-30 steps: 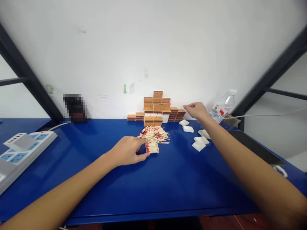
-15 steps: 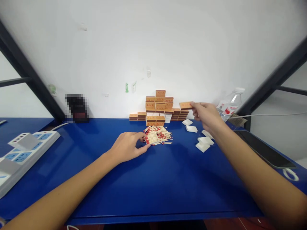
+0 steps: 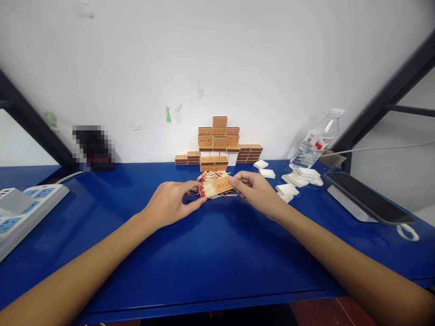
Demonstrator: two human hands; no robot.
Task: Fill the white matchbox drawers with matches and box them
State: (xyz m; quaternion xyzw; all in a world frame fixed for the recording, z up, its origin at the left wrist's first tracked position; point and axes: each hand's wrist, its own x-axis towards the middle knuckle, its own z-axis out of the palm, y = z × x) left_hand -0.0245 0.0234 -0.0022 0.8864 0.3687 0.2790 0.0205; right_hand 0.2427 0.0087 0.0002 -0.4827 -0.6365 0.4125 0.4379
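Matchbox sleeve (image 3: 222,184) pinched in right hand (image 3: 257,192), near left hand (image 3: 171,203).

On the surface (image 3: 204,258), the stack of matchboxes (image 3: 219,136) stands at the back, by the wall (image 3: 152,59). Just before it lies the heap of matches (image 3: 213,174). The filled tray (image 3: 207,189) overlaps that heap in view, its left end at the left grip (image 3: 170,203); the sleeve (image 3: 223,184), in the right grip (image 3: 260,194), is at its right end. Loose trays (image 3: 267,173) lie right of the heap, some near the bottle (image 3: 316,141) at the back right. The phone (image 3: 369,197) lies farther right, nearer the front; the power strip (image 3: 56,199) is at the far left
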